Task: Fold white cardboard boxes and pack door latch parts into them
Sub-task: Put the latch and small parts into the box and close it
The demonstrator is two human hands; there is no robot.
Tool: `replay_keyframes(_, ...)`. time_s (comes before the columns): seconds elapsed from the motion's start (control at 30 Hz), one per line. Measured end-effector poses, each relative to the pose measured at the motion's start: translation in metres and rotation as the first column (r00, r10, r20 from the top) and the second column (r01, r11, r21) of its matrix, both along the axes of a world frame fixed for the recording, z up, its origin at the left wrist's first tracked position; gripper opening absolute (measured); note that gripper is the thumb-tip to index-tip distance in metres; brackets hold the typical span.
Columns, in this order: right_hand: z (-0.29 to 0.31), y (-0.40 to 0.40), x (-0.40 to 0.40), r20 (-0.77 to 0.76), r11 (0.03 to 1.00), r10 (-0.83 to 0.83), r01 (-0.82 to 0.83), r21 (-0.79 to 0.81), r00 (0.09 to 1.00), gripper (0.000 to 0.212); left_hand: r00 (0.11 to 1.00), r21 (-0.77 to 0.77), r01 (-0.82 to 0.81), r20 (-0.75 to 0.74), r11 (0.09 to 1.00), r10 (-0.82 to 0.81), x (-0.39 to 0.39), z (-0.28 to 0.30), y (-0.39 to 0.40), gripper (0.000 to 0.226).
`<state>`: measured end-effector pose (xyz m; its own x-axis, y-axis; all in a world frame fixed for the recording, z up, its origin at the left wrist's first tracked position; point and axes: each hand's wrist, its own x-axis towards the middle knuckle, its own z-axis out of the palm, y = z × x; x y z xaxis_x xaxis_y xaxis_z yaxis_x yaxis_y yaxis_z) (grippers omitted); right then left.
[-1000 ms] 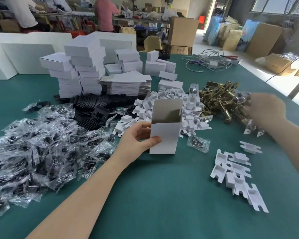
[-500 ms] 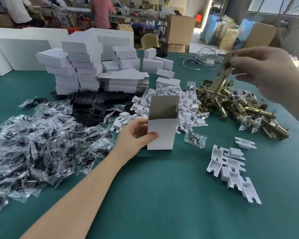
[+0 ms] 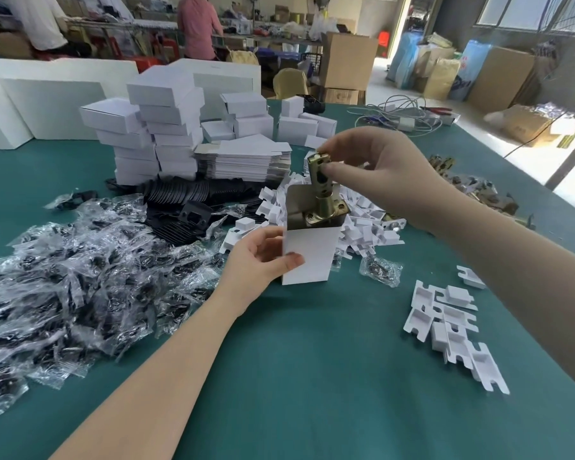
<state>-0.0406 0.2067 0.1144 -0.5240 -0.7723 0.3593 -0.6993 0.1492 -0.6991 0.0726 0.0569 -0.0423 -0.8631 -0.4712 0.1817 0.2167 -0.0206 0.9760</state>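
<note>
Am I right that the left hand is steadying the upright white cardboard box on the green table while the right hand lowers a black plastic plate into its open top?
Not quite: in the head view the right hand pinches a brass-coloured metal door latch, not a black plastic plate. The rest holds: the left hand steadies the upright white cardboard box on the green table, and the latch is at its open top.

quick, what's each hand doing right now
Left hand: grips the open white box, standing upright on the table.
Right hand: pinches the brass latch, lower end at the box mouth.
</note>
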Motion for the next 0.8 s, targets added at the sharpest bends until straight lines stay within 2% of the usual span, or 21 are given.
replay_keyframes(0.17,0.0,-0.008,0.002,-0.014,0.999,-0.022,0.022,-0.029,1.0,0.014,1.0,0.01,0.001,-0.004,1.0,-0.001,0.0,0.0,0.0,0.037)
replay_keyframes(0.47,-0.043,-0.004,-0.002,-0.246,0.971,-0.085,0.136,0.197,0.966,0.009,1.0,0.032,-0.005,0.003,0.999,0.005,-0.002,-0.002,-0.001,0.045)
replay_keyframes(0.57,-0.049,0.004,-0.007,-0.182,0.977,-0.067,0.101,0.185,0.981,0.012,1.0,0.033,0.003,-0.004,0.999,-0.003,-0.001,-0.002,-0.001,0.043)
replay_keyframes(0.63,-0.047,0.012,-0.017,-0.079,0.983,-0.156,0.162,0.086,0.985,0.012,1.0,0.034,0.006,-0.008,0.999,-0.005,-0.001,-0.001,0.0,0.042)
replay_keyframes(0.67,-0.047,0.017,-0.026,-0.071,0.969,-0.237,0.241,0.055,0.969,0.02,1.0,0.031,0.006,-0.008,0.999,-0.006,-0.001,-0.001,0.0,0.041)
replay_keyframes(0.7,-0.048,0.022,-0.037,-0.106,0.944,-0.311,0.32,0.086,0.945,0.028,1.0,0.024,0.007,-0.007,1.0,-0.007,-0.001,-0.001,0.0,0.038)
replay_keyframes(0.73,-0.05,0.028,-0.048,-0.188,0.903,-0.351,0.384,0.192,0.917,0.031,1.0,0.015,0.007,-0.005,1.0,-0.007,-0.001,-0.001,0.0,0.036)
replay_keyframes(0.8,-0.057,0.04,-0.064,-0.345,0.745,-0.293,0.439,0.502,0.892,0.027,1.0,0.005,0.002,-0.001,1.0,-0.002,-0.001,-0.001,0.0,0.035)
